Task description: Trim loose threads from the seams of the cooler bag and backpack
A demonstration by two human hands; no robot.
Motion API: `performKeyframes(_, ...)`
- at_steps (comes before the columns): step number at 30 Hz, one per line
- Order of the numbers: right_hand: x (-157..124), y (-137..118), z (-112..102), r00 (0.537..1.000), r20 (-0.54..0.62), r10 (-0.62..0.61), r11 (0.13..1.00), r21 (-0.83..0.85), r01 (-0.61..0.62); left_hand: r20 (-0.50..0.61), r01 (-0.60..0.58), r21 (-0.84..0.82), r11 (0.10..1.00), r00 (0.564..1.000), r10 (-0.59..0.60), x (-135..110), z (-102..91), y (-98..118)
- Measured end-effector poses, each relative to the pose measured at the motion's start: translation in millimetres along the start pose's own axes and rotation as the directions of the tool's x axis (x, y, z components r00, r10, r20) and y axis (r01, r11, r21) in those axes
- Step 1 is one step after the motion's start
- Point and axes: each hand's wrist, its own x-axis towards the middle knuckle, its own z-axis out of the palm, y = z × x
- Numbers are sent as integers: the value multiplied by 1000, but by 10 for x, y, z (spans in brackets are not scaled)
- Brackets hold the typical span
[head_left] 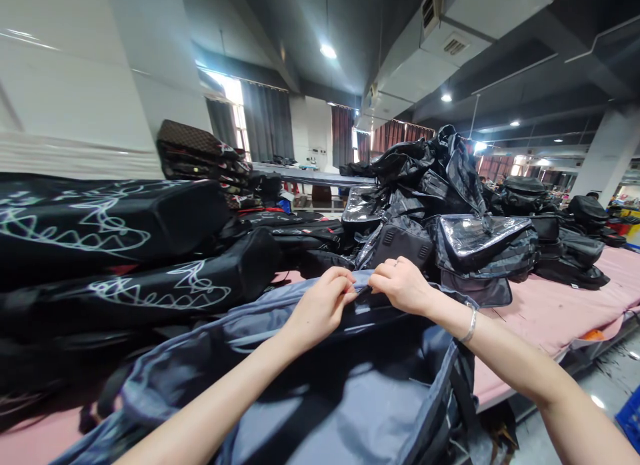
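Note:
A large bag [370, 412] with a grey-blue lining lies wide open in front of me, its inside facing up. At its far rim, my left hand [323, 302] is closed in a pinch on the edge of the fabric. Just to the right, my right hand [400, 286] pinches the same rim, a short gap between the two. A dark strip of the edge runs between my fingers; its exact kind cannot be made out. My fingertips hide the spots they grip.
Black bags with white scribbled patterns [165, 285] are stacked at the left. Behind my hands rises a heap of dark bags [425, 178], some with shiny clear panels. Everything rests on a pink-covered table [530, 312]. A blue crate [630, 412] stands on the floor at the right.

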Motion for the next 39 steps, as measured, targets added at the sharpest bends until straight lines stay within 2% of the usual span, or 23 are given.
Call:
performKeyframes(3,-68,16,-49,990,-14,143,984,110,-140,11,53,-87,995,999,-53,-6,-121,55)
performKeyframes(5,-147,19,-107,964,-2,265,935,243,-256,44,95,-147,985,995,-89,-20,-228,75)
performKeyframes(8,-266,-13,-230,916,76,395,829,399,-391,100,97,-73,993,991,-90,-67,-358,22)
performKeyframes(11,-334,-108,-430,869,156,469,736,474,-483,171,-75,85,994,984,59,-154,-413,-97)
performKeyframes(13,-355,-224,-594,841,193,506,671,524,-524,156,-223,150,963,967,200,-226,-423,-149)
performKeyframes(15,-383,-395,-728,826,229,514,608,583,-540,135,-371,230,900,928,348,-295,-422,-145)
performKeyframes(16,-403,-498,-764,824,243,513,580,610,-541,150,-450,282,848,893,424,-326,-419,-124)
performKeyframes(18,-455,-715,-752,810,242,534,540,639,-547,219,-595,383,706,801,557,-379,-404,-64)
performKeyframes(20,-503,-905,-640,764,198,615,524,620,-583,268,-667,465,582,733,626,-424,-381,-11)
performKeyframes(23,-527,-1068,-418,680,151,717,504,562,-656,253,-674,535,510,703,665,-483,-347,15)
performKeyframes(27,-470,-1118,-266,667,139,732,526,508,-682,212,-672,534,513,694,688,-538,-339,-19)
performKeyframes(29,-435,-1112,-235,661,125,739,538,479,-693,202,-661,509,552,715,669,-552,-343,-34)
performKeyframes(32,-394,-1060,-179,640,65,766,543,469,-697,172,-582,451,677,801,574,-560,-329,-34)
performKeyframes(36,-328,-911,-97,656,-76,751,614,446,-651,53,-394,392,831,912,407,-537,-272,-23)
performKeyframes(39,-275,-781,-32,685,-59,727,637,433,-638,46,-226,363,904,973,225,-474,-244,-25)
